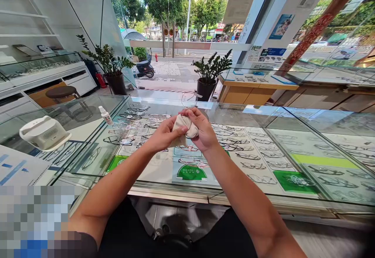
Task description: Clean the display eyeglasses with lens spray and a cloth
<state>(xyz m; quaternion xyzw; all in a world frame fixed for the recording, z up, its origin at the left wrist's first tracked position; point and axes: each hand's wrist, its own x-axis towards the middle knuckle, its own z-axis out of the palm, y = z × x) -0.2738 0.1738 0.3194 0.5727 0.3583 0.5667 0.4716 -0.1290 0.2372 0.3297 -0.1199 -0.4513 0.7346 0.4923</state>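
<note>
Above the glass counter my two hands meet around a crumpled beige cloth (191,130). My left hand (165,134) is closed on the cloth, its thumb pressed over it. My right hand (205,130) is closed too, fingertips bent in at the top of the bundle. Thin round-rimmed eyeglasses (189,100) stick up past the fingertips, one rim visible; the other part is hidden by the hands and cloth. Below, several eyeglasses (191,161) lie on a light blue mat with a green label (190,173).
Dark-framed eyeglasses (118,140) and a white spray bottle (106,115) are to the left. Farther left stands a white device (45,133). Rows of glasses fill the display counter (252,185). Beyond it are potted plants (206,88) and a stool (61,91). A blurred-out person is at lower left.
</note>
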